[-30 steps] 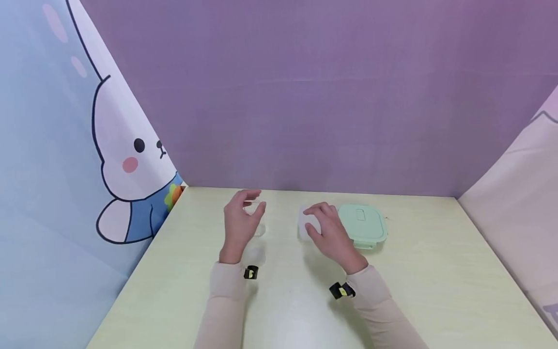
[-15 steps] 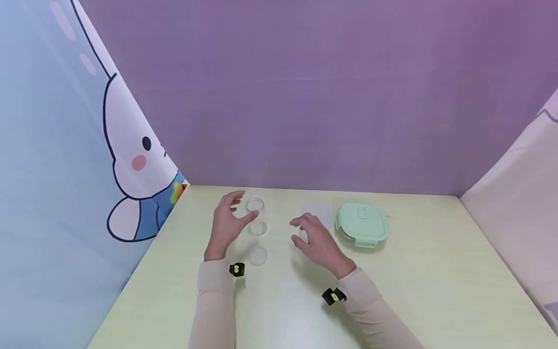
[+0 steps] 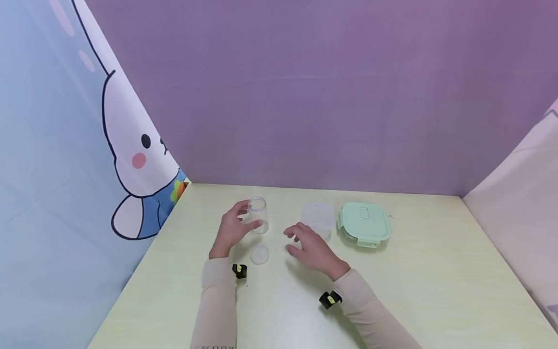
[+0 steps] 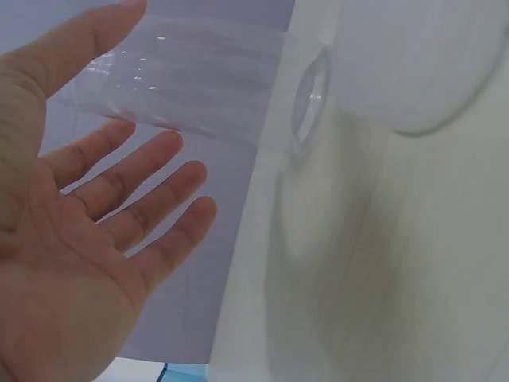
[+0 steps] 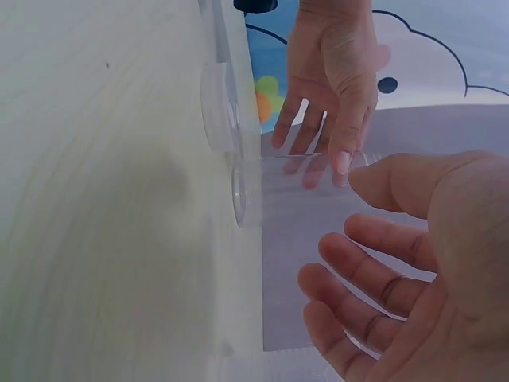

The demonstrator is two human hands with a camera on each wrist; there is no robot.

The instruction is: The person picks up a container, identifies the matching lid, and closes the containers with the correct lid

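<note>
Hands first, from the head view: we see the left hand [image 3: 232, 230] up against a small clear jar [image 3: 258, 214] that stands upright and uncapped on the pale green table [image 3: 436, 271], thumb and fingers spread round its side, though from here we cannot tell whether they actually press the glass. Just in front of the jar lies its round clear lid [image 3: 260, 254], flat on the table and apart from both hands. The right hand [image 3: 310, 247] hovers low over the table with loose, spread fingers, holding nothing, just to the right of the lid. Beyond it sits a frosted plastic box [image 3: 317, 218], and right beside that a mint green lidded container [image 3: 364, 224]. A purple backdrop [image 3: 331, 92] closes the far side, and a cartoon rabbit curtain [image 3: 131, 160] hangs on the left. Over to the left wrist view: we get the left hand [image 4: 87, 239] with fingers straight and parted, the thumb lying along the clear jar [image 4: 183, 76], the fingers themselves off the glass; the round lid [image 4: 308, 99] shows on the table beyond. Now the right wrist view: the right hand [image 5: 406, 270] is relaxed and gripping nothing, fingers gently bent, while across from it the left hand [image 5: 334, 76] reaches its fingertips down to the jar [image 5: 294, 191], and the lid [image 5: 216, 107] rests just beside the jar's base.
</note>
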